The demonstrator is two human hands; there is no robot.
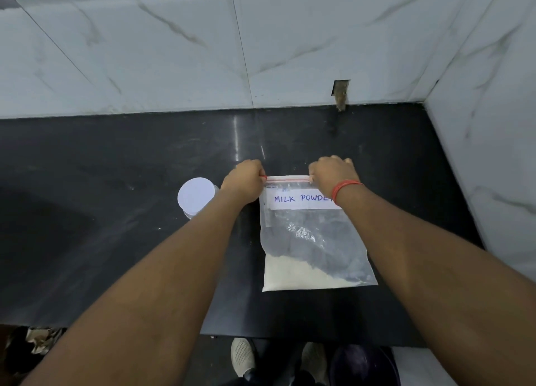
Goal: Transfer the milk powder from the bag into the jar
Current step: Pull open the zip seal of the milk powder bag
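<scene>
A clear zip bag [311, 240] labelled "MILK POWDER" hangs upright above the black counter, with white milk powder [295, 278] settled in its bottom. My left hand [243, 179] pinches the left end of its red zip strip and my right hand [333, 173] pinches the right end. The strip looks stretched straight between them. The jar [195, 195], clear with a white round lid on top, stands on the counter just left of my left wrist, partly hidden by my forearm.
The black counter [116, 240] runs to a marble-tiled back wall and a side wall [487, 153] close on the right. A small hole [340, 91] sits in the back wall. My shoes and a dark bucket [362, 365] are below the counter's front edge.
</scene>
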